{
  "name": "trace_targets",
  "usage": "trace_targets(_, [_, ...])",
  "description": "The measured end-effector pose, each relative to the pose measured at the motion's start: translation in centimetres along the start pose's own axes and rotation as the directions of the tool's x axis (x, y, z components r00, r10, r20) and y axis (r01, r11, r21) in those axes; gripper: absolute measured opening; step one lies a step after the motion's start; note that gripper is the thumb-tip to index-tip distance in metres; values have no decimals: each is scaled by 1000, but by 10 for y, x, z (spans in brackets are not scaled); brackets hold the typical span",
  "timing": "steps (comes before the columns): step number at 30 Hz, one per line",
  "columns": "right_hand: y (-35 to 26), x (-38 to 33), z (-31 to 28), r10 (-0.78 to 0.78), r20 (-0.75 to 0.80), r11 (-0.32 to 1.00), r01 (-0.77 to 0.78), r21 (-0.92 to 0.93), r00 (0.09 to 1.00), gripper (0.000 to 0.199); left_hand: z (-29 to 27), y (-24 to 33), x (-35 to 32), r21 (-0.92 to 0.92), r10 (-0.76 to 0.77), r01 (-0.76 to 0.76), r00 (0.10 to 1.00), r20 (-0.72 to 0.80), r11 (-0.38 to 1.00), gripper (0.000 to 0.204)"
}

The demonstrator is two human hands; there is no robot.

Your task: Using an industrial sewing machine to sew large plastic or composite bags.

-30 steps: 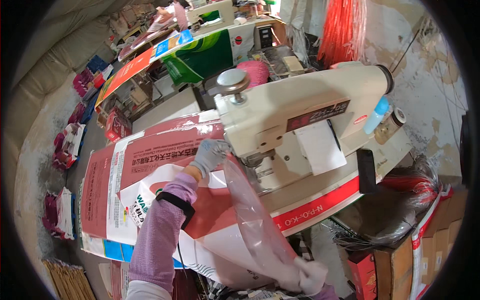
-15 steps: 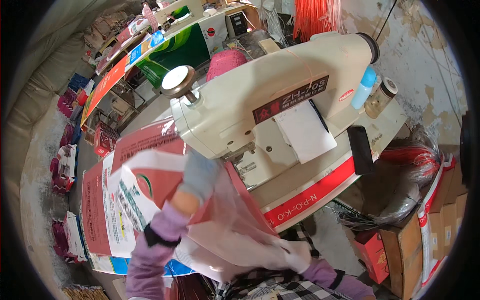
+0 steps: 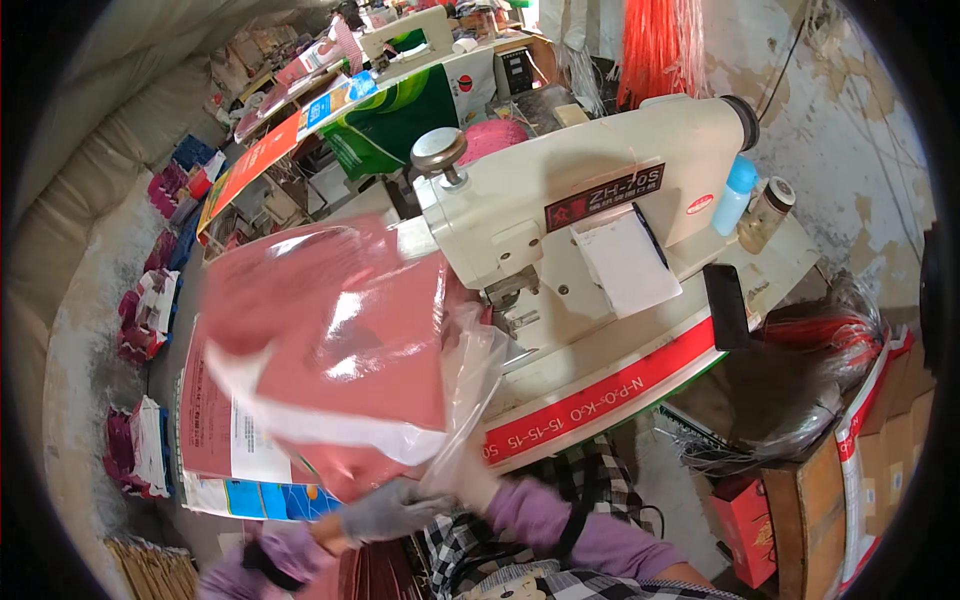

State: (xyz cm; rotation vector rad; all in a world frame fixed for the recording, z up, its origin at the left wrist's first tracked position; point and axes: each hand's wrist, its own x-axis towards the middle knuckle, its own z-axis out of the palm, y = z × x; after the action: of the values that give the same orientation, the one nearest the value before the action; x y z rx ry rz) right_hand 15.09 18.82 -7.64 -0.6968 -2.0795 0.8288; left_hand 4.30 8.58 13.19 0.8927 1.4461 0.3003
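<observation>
A glossy red-and-white printed sack (image 3: 350, 330) spreads out in front of me, smeared by motion at its left. Clear plastic liner (image 3: 468, 375) hangs from its right side, beside the sewing machine's needle area. My right hand (image 3: 472, 482) is closed on the gathered plastic at the sack's near right corner. Just left of it, my left hand (image 3: 392, 510), in a grey glove, has its fingers pressed together at the near edge of the sack; part of its grip is hidden. The cream sewing machine (image 3: 590, 190) stands beyond, its presser foot (image 3: 522, 320) to the right of the liner.
More red-and-white sacks (image 3: 205, 425) lie stacked under the raised one. A notepad (image 3: 625, 265), black phone (image 3: 724, 305), blue bottle (image 3: 735, 195) and jar (image 3: 767, 215) sit on the machine table. Cardboard boxes (image 3: 805, 510) stand at right. Red strands (image 3: 660, 50) hang behind.
The sack has swung up and left, its glossy red face now showing. My left hand has come down from the machine to the near edge; my right hand has moved left beside it.
</observation>
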Motion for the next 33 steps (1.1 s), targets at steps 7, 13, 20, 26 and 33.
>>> trace_targets(7, [-58, 34, -109, 414, 478, -100, -483, 870, 775, 38, 28, 38, 9, -345, 50, -69, 997, -64, 936, 23])
trace_targets(13, [-78, -18, -68, 502, 438, -40, -486, 873, 746, 30, 11, 95, 43, 938, 712, -306, 621, 327, -163, 26])
trace_targets(20, [-100, -43, -181, 553, 427, 616, -696, 368, 715, 49, 65, 82, -4, 922, 221, -335, 931, 292, 192, 14])
trace_targets(26, [-86, -18, -166, 567, 226, 753, -610, 247, 792, 55, 79, 94, 18, 833, 220, -530, 842, 493, 162, 14])
trace_targets(33, [-101, -21, -166, 520, 233, 823, -554, 120, 822, 62, -50, 166, 56, 964, 178, -261, 947, 266, -52, 40])
